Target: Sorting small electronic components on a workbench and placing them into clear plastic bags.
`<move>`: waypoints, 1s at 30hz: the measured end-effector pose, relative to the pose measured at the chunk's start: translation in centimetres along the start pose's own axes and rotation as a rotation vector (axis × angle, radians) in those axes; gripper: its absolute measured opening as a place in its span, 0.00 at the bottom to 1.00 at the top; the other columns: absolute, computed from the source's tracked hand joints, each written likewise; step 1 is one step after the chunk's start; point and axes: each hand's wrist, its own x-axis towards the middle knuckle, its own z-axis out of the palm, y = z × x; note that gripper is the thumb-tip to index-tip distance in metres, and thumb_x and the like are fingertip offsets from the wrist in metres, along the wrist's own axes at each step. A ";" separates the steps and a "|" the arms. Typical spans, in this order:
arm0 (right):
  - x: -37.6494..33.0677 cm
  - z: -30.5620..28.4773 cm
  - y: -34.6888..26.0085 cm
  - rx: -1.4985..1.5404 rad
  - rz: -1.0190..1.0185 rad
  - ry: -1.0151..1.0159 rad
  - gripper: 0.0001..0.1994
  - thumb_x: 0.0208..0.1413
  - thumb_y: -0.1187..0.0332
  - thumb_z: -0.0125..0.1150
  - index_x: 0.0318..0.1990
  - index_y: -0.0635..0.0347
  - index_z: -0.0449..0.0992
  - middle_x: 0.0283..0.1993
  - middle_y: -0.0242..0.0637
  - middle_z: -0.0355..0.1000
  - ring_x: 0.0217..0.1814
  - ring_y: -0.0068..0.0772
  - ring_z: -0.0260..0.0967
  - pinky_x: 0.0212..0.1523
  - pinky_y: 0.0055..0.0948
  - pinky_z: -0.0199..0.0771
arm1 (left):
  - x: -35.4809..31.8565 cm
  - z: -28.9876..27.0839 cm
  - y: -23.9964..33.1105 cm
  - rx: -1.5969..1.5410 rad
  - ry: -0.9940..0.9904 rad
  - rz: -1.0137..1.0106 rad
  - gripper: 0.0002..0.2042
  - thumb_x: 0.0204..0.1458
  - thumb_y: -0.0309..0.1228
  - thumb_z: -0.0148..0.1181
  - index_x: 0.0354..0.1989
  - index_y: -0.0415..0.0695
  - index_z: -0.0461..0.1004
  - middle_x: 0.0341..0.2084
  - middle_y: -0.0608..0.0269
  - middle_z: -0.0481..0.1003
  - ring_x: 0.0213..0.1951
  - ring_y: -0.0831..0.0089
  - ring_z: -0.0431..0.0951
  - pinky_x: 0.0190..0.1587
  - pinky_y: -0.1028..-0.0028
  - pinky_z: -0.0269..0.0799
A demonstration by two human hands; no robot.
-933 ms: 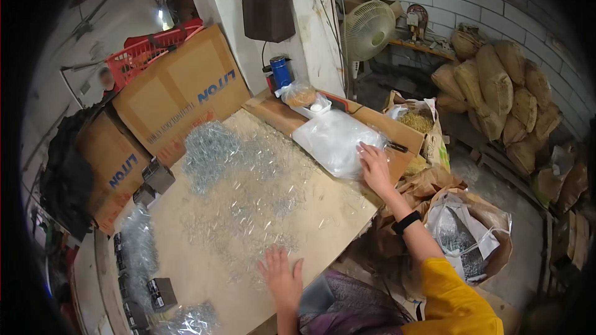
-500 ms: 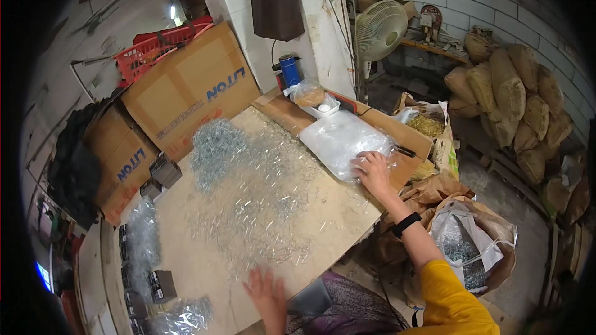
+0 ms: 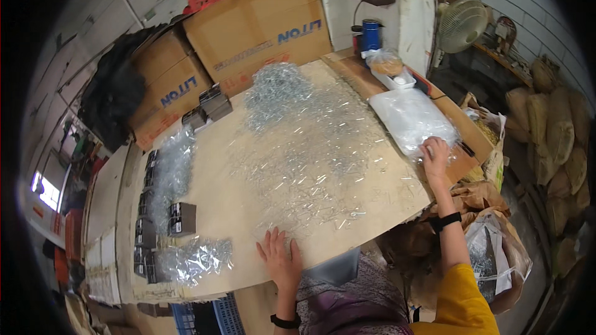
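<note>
Clear plastic bags in a crumpled stack (image 3: 411, 119) lie at the far right corner of the pale plywood worktop (image 3: 223, 167), their long axis running away from the person. Her right hand (image 3: 434, 155) rests flat, fingers spread, on the stack's near end; it is much the nearer hand. Her left hand (image 3: 280, 260) presses open-palmed on the near edge, beside scattered small silvery metal pieces (image 3: 298, 149). Brown cardboard boxes (image 3: 248, 31) stand behind.
</note>
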 end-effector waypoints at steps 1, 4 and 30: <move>0.0 0.0 -0.5 -0.026 -0.011 0.011 0.07 0.45 0.75 0.63 0.32 0.59 0.71 0.37 0.40 0.70 0.45 0.44 0.64 0.49 0.41 0.58 | -0.2 -0.2 -0.3 0.034 0.006 0.000 0.15 0.53 0.30 0.56 0.50 0.43 0.70 0.57 0.54 0.66 0.63 0.53 0.59 0.66 0.49 0.44; -0.8 -0.2 -1.0 -0.035 0.007 0.073 0.06 0.48 0.78 0.58 0.33 0.61 0.70 0.38 0.40 0.71 0.46 0.43 0.64 0.50 0.42 0.58 | 0.0 -0.5 -0.2 0.085 -0.016 0.075 0.19 0.53 0.30 0.56 0.54 0.43 0.68 0.59 0.56 0.65 0.64 0.53 0.58 0.66 0.49 0.43; -17.6 -11.1 -21.7 0.903 0.410 -0.818 0.03 0.53 0.77 0.58 0.35 0.65 0.74 0.31 0.41 0.72 0.33 0.35 0.72 0.36 0.29 0.70 | -8.1 -3.4 4.8 -1.289 -0.662 -0.524 0.13 0.56 0.18 0.52 0.49 0.34 0.68 0.38 0.52 0.78 0.36 0.72 0.79 0.40 0.78 0.76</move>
